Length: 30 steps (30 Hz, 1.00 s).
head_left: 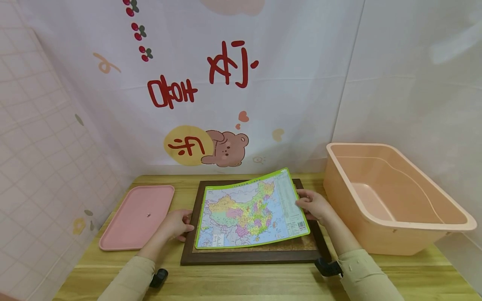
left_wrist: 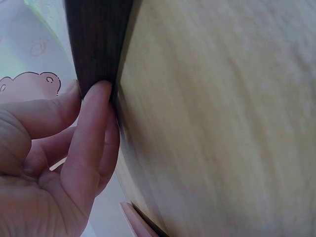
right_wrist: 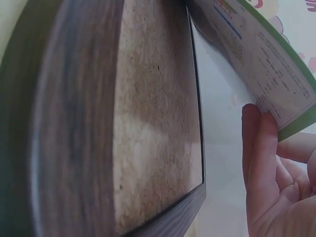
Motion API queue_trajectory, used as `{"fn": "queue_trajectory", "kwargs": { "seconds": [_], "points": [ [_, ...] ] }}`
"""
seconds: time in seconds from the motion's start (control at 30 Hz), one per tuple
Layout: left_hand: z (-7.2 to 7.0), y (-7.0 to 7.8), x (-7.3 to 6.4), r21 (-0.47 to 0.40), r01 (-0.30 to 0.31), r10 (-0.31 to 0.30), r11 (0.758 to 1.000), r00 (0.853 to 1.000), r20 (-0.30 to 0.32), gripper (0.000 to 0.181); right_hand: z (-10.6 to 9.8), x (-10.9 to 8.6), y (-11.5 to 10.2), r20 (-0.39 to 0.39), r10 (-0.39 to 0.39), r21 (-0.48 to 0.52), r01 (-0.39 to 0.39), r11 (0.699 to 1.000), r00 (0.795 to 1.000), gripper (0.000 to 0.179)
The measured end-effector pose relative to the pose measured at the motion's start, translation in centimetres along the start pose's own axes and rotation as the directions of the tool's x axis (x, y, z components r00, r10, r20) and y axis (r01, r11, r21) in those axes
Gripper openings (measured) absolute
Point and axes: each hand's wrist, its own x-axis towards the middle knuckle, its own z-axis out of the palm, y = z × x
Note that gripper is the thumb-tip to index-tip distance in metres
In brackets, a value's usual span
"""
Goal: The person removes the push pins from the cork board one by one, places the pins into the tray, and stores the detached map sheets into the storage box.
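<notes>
A map of China (head_left: 241, 215) with a green border lies over a dark wooden frame (head_left: 248, 257), its right side raised and bent upward. Beneath it, speckled brown backing (right_wrist: 155, 113) fills the frame. My right hand (head_left: 314, 205) pinches the map's right edge, fingers behind and thumb in front; the right wrist view shows the lifted sheet (right_wrist: 276, 64) apart from the backing. At the frame's left side, my left hand (head_left: 176, 224) holds the wooden edge (left_wrist: 96, 47) between thumb and fingers.
A pink tray (head_left: 135, 217) lies on the wood-grain table (head_left: 241, 282) at the left. To the right stands a deep peach tub (head_left: 376, 225), close beside the right forearm. A white printed cloth (head_left: 286, 104) hangs behind the table.
</notes>
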Motion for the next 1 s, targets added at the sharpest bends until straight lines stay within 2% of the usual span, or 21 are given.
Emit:
{"fn": "queue_trajectory", "kwargs": {
  "seconds": [0.27, 0.63, 1.0],
  "points": [
    [0.0, 0.1, -0.1, -0.006, -0.006, 0.006, 1.0, 1.0, 0.008, 0.059, 0.1, -0.5, -0.6, -0.067, -0.049, -0.025, 0.047, 0.999, 0.997, 0.051],
    [0.0, 0.0, 0.0, -0.007, -0.002, 0.002, 1.0, 1.0, 0.008, 0.058, -0.5, -1.2, -1.4, -0.105, -0.156, -0.044, 0.152, 0.987, 0.982, 0.047],
    [-0.1, 0.0, -0.1, -0.002, -0.001, 0.001, 1.0, 1.0, 0.016, 0.059, -0.8, -1.9, -2.1, -0.178, -0.205, -0.101, 0.19, 0.977, 0.962, 0.045]
  ]
}}
